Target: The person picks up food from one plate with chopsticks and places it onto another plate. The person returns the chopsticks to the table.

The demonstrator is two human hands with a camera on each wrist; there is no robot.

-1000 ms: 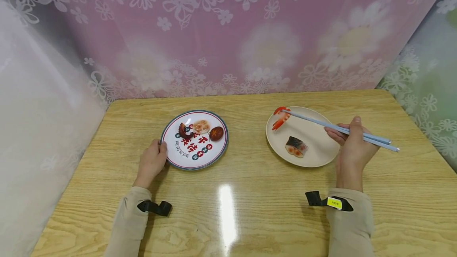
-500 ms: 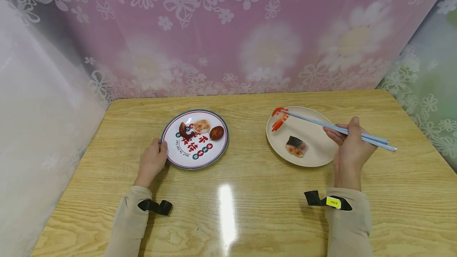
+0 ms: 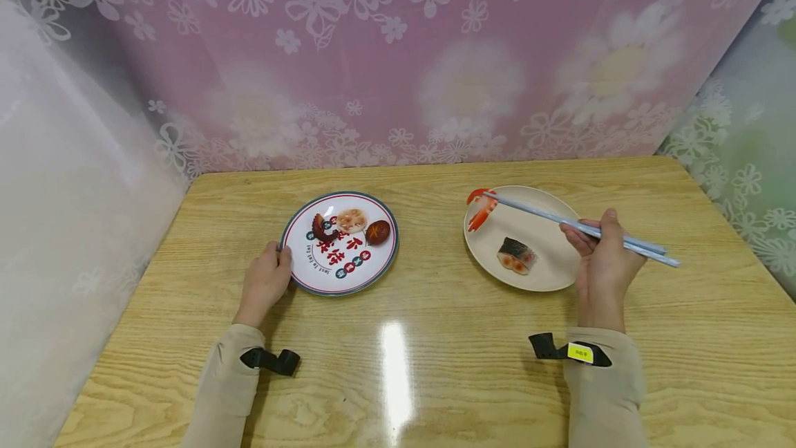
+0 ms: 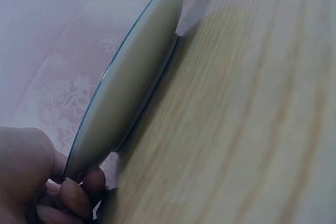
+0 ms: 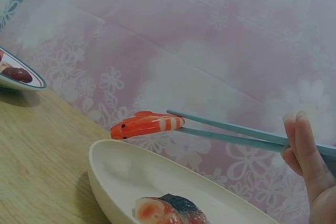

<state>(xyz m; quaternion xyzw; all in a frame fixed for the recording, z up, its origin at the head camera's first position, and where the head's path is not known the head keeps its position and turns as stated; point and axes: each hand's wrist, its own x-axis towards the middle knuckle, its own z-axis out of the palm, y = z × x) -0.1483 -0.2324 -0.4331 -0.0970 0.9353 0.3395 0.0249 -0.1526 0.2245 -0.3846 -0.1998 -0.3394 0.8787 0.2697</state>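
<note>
My right hand (image 3: pixel 606 265) grips a pair of light blue chopsticks (image 3: pixel 553 216). Their tips pinch a red-and-white shrimp (image 5: pixel 149 124), raised over the left rim of the beige plate (image 3: pixel 553 281). On that plate lies a piece of fish (image 3: pixel 516 256) with dark skin. At the left, my left hand (image 3: pixel 264 282) pinches the near-left rim of a white plate (image 3: pixel 311 272) with a blue-green edge and red lettering, thumb above and fingers below, as the left wrist view shows. A lotus root slice (image 3: pixel 351 221), a brown mushroom (image 3: pixel 377 232) and a dark red octopus tentacle (image 3: pixel 322 228) lie on it.
Both plates stand on a wooden table (image 3: pixel 435 351), with a stretch of tabletop between them. A pink flowered curtain (image 3: pixel 398 54) hangs along the table's back edge. Black straps with camera mounts (image 3: pixel 270 361) sit on both sleeves.
My right hand has moved slightly left, carrying the chopsticks and shrimp from over the beige plate to its left rim. The left hand and the plates have stayed in place.
</note>
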